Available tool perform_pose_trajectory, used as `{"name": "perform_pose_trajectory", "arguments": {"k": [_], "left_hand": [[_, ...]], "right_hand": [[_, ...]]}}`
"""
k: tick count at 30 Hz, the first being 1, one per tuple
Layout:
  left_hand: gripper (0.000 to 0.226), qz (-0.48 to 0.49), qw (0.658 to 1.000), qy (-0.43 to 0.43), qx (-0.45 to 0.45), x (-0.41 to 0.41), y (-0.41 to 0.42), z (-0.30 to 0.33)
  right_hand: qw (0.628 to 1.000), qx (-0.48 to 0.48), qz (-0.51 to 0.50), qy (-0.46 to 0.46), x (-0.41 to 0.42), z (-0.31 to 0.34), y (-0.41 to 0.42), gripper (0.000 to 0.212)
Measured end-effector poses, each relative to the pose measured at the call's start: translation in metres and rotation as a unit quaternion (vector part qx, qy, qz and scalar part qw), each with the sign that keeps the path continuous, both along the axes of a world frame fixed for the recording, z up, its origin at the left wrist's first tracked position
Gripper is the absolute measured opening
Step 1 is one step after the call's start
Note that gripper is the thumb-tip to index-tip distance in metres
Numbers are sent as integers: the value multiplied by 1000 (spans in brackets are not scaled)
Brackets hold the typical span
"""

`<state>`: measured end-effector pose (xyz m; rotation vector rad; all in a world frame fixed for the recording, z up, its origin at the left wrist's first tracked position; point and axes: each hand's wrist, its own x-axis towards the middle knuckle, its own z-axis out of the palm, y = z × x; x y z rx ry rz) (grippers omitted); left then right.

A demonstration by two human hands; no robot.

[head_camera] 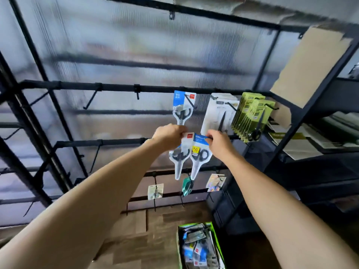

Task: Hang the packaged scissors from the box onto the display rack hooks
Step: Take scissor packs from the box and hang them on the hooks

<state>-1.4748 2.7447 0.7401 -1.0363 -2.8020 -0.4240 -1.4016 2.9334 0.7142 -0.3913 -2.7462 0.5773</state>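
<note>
Two packaged scissors hang from my raised hands in front of the black display rack. My left hand pinches the top of the left pack. My right hand pinches the blue card top of the right pack, which carries a yellow sticker. One blue-carded scissors pack hangs on a hook on the upper bar, just above my hands. The green-edged box with several more packs stands on the floor below.
White-carded scissors and green-carded scissors fill hooks to the right. Empty hooks stick out to the left. Small packs hang on lower bars. Cardboard leans on the shelving at right.
</note>
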Motion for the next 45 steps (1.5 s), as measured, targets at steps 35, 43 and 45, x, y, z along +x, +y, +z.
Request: {"name": "perform_pose_trajectory", "arguments": {"k": [35,43,45], "left_hand": [[19,84,994,69,14,-31,-25,104],[18,83,994,64,1,-27,-24,107],[17,86,994,62,-4,-28,-23,107]], "right_hand": [[989,-4,118,94,-32,94,-15,3],[988,-54,141,22,-32,90,3,7],[986,-42,159,29,-32,93,1,10]]}}
